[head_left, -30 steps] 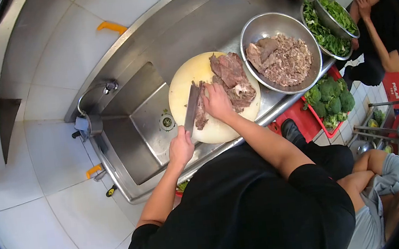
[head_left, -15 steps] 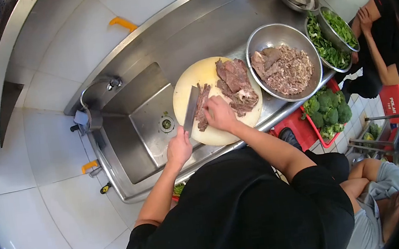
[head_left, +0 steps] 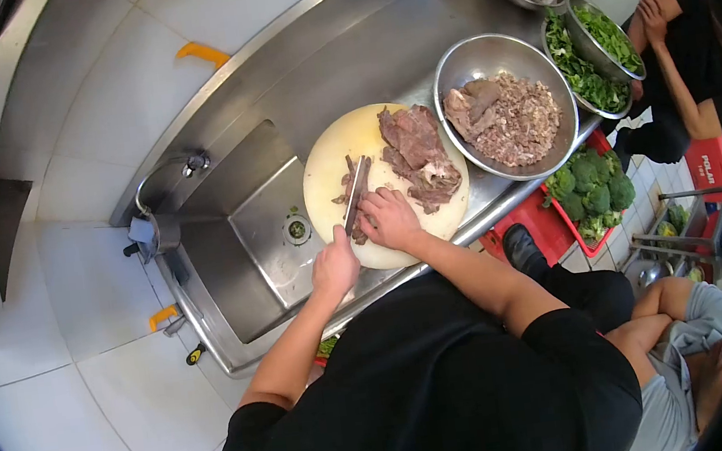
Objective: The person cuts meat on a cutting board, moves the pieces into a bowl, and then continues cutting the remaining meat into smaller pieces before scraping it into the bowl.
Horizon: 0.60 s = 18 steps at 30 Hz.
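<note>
Stringy brown strips of meat [head_left: 360,237] lie on the smooth, round board [head_left: 323,154], beside the left hand [head_left: 335,268], which is wrapped around a knife [head_left: 357,195]. The right hand [head_left: 390,219], fingers bent, touches the strips; whether it pinches them I cannot tell. Beyond it sits a ragged slab [head_left: 418,139].

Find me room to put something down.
Bare: counter behind the board, left of the bowls, and the board's left edge. Crowded: board's centre and right, with knife, meat and right hand; counter's right end, with bowls.
</note>
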{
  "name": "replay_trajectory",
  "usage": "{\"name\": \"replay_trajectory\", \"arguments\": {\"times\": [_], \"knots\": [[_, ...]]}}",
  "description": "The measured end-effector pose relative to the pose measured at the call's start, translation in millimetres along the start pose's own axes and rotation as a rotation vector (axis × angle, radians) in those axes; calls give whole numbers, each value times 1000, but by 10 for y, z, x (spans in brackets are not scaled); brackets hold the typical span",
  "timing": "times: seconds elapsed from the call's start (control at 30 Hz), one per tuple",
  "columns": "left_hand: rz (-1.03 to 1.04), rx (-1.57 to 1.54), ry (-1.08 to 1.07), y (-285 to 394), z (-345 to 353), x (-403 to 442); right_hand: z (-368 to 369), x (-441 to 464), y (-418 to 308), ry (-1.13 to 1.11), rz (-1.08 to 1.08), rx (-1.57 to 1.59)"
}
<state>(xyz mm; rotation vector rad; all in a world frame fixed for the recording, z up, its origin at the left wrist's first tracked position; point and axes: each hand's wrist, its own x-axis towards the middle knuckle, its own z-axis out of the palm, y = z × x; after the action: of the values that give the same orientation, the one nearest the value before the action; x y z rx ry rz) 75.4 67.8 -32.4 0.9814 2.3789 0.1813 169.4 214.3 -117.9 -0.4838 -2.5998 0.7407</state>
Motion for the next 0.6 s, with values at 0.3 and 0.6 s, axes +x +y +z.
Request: {"name": "replay_trajectory", "arguments": {"times": [0.3, 0.6], "knots": [[31, -69, 150, 569, -121, 1051, -45, -11, -2, -122, 33, -49], [181, -272, 299, 302, -215, 1831, -24, -101, 42, 26, 10, 97]]}}
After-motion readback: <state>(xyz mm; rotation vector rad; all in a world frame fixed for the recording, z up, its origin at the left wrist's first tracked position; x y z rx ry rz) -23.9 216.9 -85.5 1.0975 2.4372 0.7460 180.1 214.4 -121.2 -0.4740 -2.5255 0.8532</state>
